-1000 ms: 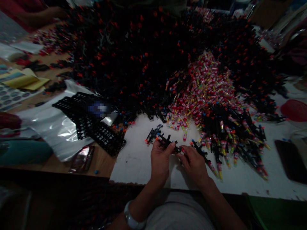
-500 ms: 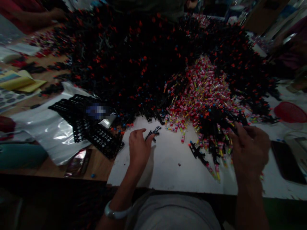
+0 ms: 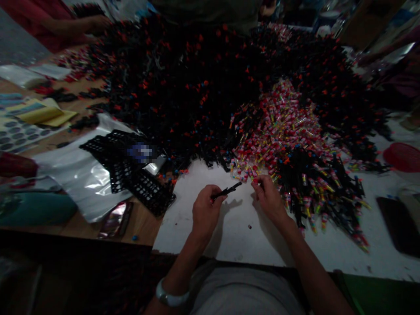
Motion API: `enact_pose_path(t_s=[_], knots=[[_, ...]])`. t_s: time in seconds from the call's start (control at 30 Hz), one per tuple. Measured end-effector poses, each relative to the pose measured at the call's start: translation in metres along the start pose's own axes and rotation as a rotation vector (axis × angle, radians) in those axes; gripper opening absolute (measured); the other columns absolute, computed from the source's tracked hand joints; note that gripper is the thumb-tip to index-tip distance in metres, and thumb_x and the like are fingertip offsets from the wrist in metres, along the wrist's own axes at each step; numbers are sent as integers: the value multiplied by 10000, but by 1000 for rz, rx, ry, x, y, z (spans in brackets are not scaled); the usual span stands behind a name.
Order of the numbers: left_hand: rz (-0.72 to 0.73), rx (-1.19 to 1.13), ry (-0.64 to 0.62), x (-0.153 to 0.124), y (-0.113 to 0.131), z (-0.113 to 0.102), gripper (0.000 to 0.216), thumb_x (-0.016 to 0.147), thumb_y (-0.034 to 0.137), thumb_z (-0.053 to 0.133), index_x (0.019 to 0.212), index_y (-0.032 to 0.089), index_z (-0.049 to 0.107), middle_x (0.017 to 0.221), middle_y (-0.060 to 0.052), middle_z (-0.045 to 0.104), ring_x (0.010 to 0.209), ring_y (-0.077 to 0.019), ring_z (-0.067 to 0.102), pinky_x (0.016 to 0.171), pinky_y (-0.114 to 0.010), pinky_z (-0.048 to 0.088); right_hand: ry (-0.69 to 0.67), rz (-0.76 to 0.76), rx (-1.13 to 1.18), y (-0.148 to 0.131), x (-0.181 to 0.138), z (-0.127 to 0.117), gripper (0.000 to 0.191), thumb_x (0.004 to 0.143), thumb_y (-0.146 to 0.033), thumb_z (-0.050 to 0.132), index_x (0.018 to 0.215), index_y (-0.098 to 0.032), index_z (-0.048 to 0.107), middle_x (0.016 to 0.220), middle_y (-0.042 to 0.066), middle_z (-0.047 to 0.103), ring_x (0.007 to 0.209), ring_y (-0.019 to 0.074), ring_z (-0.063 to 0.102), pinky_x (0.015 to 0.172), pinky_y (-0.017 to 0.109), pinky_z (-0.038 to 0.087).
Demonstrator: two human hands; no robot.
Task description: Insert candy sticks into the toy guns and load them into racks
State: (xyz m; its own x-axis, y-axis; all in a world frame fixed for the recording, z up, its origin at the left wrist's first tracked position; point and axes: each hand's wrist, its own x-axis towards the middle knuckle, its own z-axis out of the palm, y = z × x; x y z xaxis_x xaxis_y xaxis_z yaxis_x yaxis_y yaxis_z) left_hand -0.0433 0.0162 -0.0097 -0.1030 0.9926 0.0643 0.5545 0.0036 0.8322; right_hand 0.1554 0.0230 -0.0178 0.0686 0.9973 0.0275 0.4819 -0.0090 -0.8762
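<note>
Left hand [image 3: 206,212], frame centre: grip closed on a black toy gun [image 3: 229,191], held above the white desk [image 3: 229,243]. Right hand [image 3: 271,202], right of centre: grip narrow, pinching a small red piece [image 3: 255,180], apart from the gun. Colourful tubes [image 3: 285,118] are heaped upper right of centre; a dark phone [image 3: 398,225] lies lower right.

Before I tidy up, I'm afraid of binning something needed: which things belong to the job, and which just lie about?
Seemingly in use:
black toy piece, left hand
small red piece, right hand
bright tubes
black heap

Apparently lying about:
phone-like slab
red basket
</note>
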Motion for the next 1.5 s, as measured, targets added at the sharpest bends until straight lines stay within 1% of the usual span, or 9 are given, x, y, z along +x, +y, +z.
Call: enact_pose_path(t_s=[0.17, 0.43, 0.53, 0.63, 0.77, 1.07, 1.17, 1.3, 1.5], knots=[[454, 116, 47, -2, 4, 3, 70, 806, 170, 564, 756, 219, 564, 779, -25, 630, 812, -193, 559, 785, -344, 434, -240, 300, 518, -17, -14, 4, 303, 875, -522, 441, 910, -222, 462, 681, -61, 549, 329, 41, 333, 278, 172, 196], [-112, -297, 127, -15, 5, 8, 380, 720, 234, 673, 1061, 226, 505, 1181, -74, 547, 1051, -215, 555, 924, -413, 437, -101, 358, 508, -11, -21, 9, 312, 802, -498, 575, 797, -196, 495, 598, -55, 564, 329, 39, 330, 306, 176, 197], [-439, -787, -88, -21, 13, 13, 537, 707, 304, 710, 1175, 190, 473, 1154, -108, 591, 943, -200, 625, 865, -393, 484, -52, 321, 470, -11, -27, 16, 277, 844, -478, 529, 818, -204, 492, 594, -61, 541, 361, 50, 351, 338, 181, 228], [-622, -1037, -257, -23, 22, 21, 353, 710, 347, 711, 943, 101, 612, 891, -92, 680, 783, -171, 651, 804, -334, 497, -134, 206, 365, -13, -34, 22, 249, 870, -448, 506, 819, -204, 513, 578, -55, 528, 469, 81, 439, 449, 193, 333], [-632, -1024, -121, -20, 27, 26, 303, 674, 321, 751, 854, 104, 639, 758, -44, 690, 653, -141, 644, 709, -289, 502, -167, 193, 364, -12, -36, 18, 278, 911, -470, 426, 945, -212, 524, 601, -50, 532, 562, 109, 494, 562, 219, 393], [-660, -995, -215, -19, 26, 24, 299, 697, 353, 729, 840, 108, 638, 760, -60, 706, 674, -186, 675, 654, -304, 515, -120, 260, 660, -8, -23, 22, 308, 901, -512, 406, 1068, -253, 409, 591, -91, 425, 447, 91, 414, 436, 206, 344], [-639, -973, -179, -19, 27, 22, 309, 680, 347, 743, 856, 112, 645, 780, -63, 711, 691, -189, 678, 664, -307, 518, -205, 238, 480, -9, -25, 21, 271, 891, -468, 446, 1040, -243, 417, 600, -90, 429, 457, 90, 406, 432, 200, 322], [-563, -878, -161, -16, 25, 18, 308, 676, 347, 746, 856, 113, 658, 749, -54, 710, 676, -179, 669, 678, -305, 516, -229, 14, 151, -8, -28, 9, 206, 912, -367, 443, 971, -207, 560, 848, 25, 609, 788, 152, 578, 697, 274, 462], [-545, -822, -187, -17, 30, 19, 300, 671, 336, 748, 858, 115, 670, 720, -42, 705, 624, -149, 645, 653, -275, 504, -229, -138, 61, -6, -27, 5, 234, 929, -312, 437, 1057, -220, 610, 999, 57, 641, 944, 174, 594, 832, 301, 456]])
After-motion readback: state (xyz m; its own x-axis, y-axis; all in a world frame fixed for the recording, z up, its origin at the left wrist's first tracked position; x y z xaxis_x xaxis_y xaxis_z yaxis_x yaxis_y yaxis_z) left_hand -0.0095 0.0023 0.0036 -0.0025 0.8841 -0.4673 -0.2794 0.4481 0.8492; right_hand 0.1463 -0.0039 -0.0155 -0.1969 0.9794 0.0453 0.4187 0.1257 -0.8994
